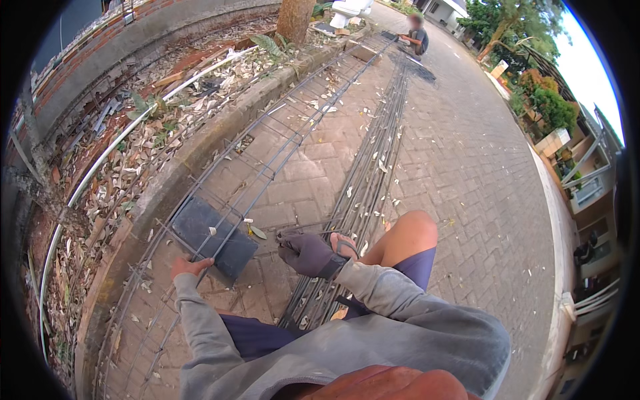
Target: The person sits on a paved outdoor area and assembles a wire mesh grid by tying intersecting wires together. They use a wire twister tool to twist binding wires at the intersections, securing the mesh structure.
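Along the weathered concrete curb (193, 155), a long cage of thin dark steel bars (273, 175) lies over brick paving (480, 193). A dark grey rectangular slab (241, 257) sits beneath its upper bars, perhaps as a prop. The bare left hand (192, 267) grasps one bar, seemingly to steady it; the dark-gloved right hand (305, 253) is clenched nearby, any contents unclear.

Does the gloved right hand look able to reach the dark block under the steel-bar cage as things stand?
Probably yes: the right hand is close beside the dark block, whose nearer end juts out from under the cage, and nothing visible blocks the gap.
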{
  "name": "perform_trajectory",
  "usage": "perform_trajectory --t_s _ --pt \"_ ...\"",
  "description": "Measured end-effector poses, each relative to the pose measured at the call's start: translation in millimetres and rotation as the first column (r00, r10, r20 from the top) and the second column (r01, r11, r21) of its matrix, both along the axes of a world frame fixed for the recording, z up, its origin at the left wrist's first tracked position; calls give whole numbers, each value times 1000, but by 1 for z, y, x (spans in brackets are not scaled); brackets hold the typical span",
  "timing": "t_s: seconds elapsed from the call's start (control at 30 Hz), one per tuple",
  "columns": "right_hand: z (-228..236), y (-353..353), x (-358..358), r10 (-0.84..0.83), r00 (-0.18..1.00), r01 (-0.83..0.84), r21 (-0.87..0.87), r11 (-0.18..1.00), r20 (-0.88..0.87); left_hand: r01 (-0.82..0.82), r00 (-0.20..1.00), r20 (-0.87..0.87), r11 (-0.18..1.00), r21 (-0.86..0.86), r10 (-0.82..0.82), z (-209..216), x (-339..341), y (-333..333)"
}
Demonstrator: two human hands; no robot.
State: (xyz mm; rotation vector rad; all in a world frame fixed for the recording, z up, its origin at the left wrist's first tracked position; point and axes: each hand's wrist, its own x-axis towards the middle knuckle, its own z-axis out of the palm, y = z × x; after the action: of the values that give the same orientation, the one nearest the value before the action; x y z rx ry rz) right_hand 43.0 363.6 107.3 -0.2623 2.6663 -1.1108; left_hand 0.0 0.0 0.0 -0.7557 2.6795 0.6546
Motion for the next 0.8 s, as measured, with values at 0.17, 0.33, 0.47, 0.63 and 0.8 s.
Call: perform_trajectory --t_s 0.17,0.33,0.47,0.63,0.8 --pt "2 8 2 -10 1000 10 86 996 -3 88 994 -63 994 68 -83 18 3 -5" --pt "-3 4 -2 23 994 -15 71 997 -110 127 992 -49 976 177 -120 2 -10 -9" --pt "-9 4 -1 57 996 -52 78 996 -62 152 983 -125 973 175 -132 -9 -10 -19" --pt "-17 10 0 40 994 -36 41 999 -97 198 978 33 966 168 -206 -24 -19 -30" --pt "-13 15 -1 46 995 -40 77 996 -83 118 989 91 993 7 -118 -53 -34 -36"
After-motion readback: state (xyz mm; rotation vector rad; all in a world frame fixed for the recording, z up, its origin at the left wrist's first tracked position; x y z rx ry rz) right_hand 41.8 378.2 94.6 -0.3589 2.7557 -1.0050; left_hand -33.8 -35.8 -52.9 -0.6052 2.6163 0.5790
